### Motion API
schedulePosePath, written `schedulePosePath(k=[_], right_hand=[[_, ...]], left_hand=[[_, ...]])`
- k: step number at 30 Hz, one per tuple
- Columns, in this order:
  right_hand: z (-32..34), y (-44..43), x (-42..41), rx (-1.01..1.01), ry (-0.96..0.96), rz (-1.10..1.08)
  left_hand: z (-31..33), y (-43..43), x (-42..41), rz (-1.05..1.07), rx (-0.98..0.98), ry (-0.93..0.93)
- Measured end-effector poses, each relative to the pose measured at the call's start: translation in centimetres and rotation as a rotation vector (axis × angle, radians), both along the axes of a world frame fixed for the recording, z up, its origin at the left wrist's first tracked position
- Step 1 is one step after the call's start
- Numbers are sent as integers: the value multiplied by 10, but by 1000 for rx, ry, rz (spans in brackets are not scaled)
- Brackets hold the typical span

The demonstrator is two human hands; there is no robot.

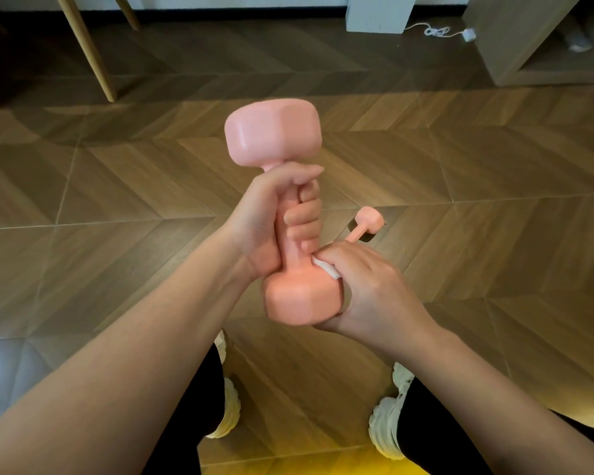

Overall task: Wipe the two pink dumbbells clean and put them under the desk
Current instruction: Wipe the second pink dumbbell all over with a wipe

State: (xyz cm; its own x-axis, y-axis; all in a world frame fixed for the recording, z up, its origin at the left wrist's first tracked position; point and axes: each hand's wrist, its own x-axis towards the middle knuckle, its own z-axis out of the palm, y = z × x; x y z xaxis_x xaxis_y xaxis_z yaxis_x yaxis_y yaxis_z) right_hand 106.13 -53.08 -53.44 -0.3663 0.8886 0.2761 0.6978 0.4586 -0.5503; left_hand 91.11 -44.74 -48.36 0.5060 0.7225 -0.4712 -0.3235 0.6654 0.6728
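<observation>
The floor [117,200] is brown wood laid in a chevron pattern, with pale seams between the panels and a yellow glow along its near edge. At the far left, slanted light wooden legs [90,53] stand on it. A white post [378,12] stands at the far middle, with a white cable [432,30] coiled on the floor just beside it. A wooden shelf unit [515,39] fills the far right corner.

Above the floor, the left hand [264,221] is clenched around the handle of a pink dumbbell [271,138], holding it nearly upright. The right hand [371,289] cups the lower head and pinches a white wipe [326,269] against it where the handle begins. The second dumbbell [367,221] lies on the floor beyond the right hand, partly hidden by it. White shoes [388,426] and black trousers show below the arms.
</observation>
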Motion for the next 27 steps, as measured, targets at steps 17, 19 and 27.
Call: schedulePosePath(k=[17, 19, 27], right_hand=[[0, -1, -2, 145, -15, -63], [-2, -2, -2, 168, -21, -51], [2, 0, -7, 106, 35, -63]], left_hand=[[-15, 3, 7, 168, -69, 289], [-16, 2, 8, 191, -102, 343], [0, 1, 8, 189, -53, 205]])
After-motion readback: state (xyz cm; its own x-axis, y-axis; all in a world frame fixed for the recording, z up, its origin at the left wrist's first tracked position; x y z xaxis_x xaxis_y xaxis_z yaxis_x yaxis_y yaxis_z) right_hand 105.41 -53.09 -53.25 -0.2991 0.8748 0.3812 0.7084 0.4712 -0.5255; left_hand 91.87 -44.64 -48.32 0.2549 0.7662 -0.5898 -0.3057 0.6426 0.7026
